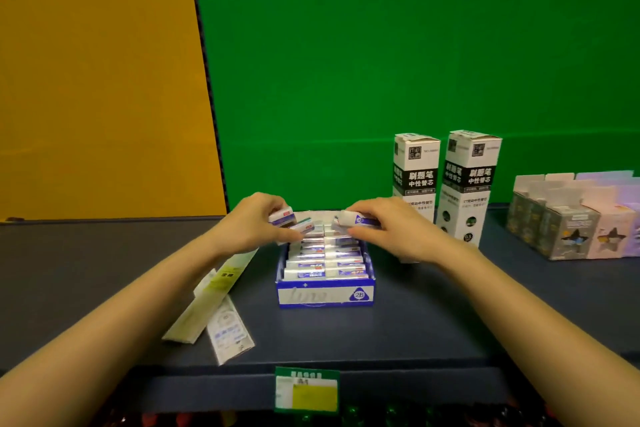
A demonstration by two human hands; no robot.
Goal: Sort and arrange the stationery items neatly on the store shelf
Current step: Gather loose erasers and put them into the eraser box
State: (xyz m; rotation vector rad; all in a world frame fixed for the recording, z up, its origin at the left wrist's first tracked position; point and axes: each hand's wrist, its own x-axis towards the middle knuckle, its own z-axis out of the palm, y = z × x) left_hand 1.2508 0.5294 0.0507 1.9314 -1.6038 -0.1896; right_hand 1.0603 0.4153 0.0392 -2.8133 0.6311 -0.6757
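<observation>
Left hand (254, 220): curled, gripping small white wrapped erasers (283, 217) — above the blue-and-white cardboard tray (325, 295), far-left corner.
Right hand (391, 229): pinching one white-and-purple eraser (363, 220), forearm stretched forward.
Tray: on the dark blue shelf (415, 322).

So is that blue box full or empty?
Mostly full: two rows of small packs fill most of the blue box.

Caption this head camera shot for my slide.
Left hand and right hand each grip small packs above the blue display box on the shelf.
</observation>
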